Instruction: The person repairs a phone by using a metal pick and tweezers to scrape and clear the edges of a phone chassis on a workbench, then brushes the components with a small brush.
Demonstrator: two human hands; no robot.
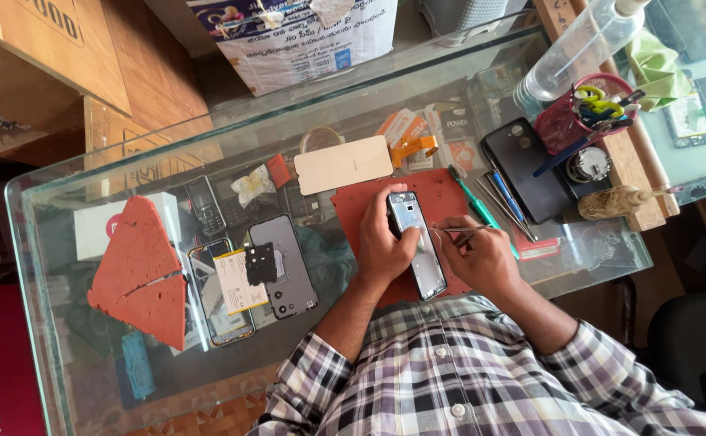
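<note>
**Two hands on an opened phone**

Two hands meet over the red work mat (442,194). The left hand (385,242) is wrapped around a slim black phone body with its inside showing (416,242), held just above the mat. The right hand (482,257) pinches thin metal tweezers (460,230), tips at the phone's right edge. Judging by this, the phone is already open and work inside is under way; a grey back cover (284,266) and a yellow-labelled flat battery (236,281) lie apart to the left. Screwdrivers (494,206) sit close beside the right hand, so room there is tight; the glass counter's near edge (611,270) lies just beyond.
</note>
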